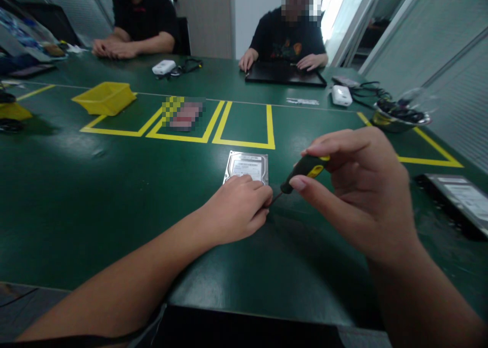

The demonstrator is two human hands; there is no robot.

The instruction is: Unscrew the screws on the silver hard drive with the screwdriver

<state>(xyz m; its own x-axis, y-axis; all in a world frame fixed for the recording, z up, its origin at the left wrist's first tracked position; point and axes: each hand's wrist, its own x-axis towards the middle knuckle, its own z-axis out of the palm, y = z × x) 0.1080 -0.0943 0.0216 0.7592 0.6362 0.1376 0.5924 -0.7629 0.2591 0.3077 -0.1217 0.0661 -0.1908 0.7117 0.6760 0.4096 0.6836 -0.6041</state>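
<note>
A silver hard drive (247, 166) with a white label lies on the green table in front of me. My left hand (244, 205) covers its near part, fingers curled over that end and thumb tucked beside them. Between the thumb and fingers of my right hand (366, 190) is a screwdriver (303, 174) with a dark green and yellow handle. It is tilted, and its thin shaft points down to the left, reaching the fingertips of my left hand. The tip and whatever it touches are hidden there.
A second hard drive (463, 198) sits in a dark holder at the right. Beyond are a yellow bin (107, 99), yellow tape outlines (244, 144) and a metal bowl (400, 118) of cables. Two people sit across, one with hands by a black panel (285, 74).
</note>
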